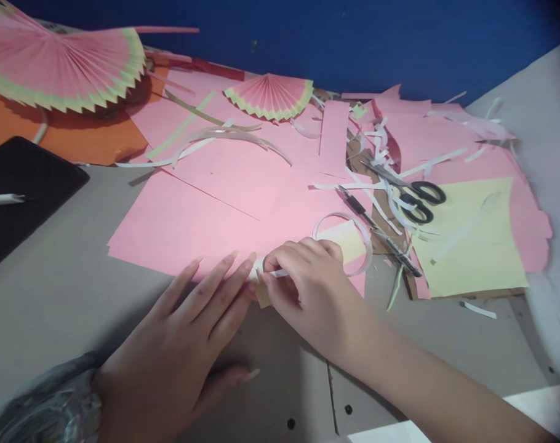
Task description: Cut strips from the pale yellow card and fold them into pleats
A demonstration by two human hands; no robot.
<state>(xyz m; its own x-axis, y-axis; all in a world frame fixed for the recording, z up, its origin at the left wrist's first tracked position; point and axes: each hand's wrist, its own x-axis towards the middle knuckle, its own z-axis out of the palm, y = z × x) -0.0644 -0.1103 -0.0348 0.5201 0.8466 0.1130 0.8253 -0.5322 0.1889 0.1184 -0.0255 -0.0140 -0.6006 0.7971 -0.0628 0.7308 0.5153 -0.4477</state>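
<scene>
Head view: pink paper (192,215), large, its near edge under my left fingers. My left hand (164,357), open and nearly flat, thumb apart, gripping nothing; best use, light even pressure, fingertips close to the join so the edge cannot creep. Fan (100,61), pleated, far left. Yellow sheet (483,264), right. My right hand (326,295), curled, thumb and finger pinching a white strip. Scissors (416,200), black-handled, beyond that hand. Ring (369,249), pale, just beside my knuckles; tape or curled paper, I cannot tell. Tab (263,296), small, tan, at the paper's near edge between my hands. Strip (278,272), thin, over the tab; best held by its end, slightly taut, and smoothed outward, as slack could wrinkle.
</scene>
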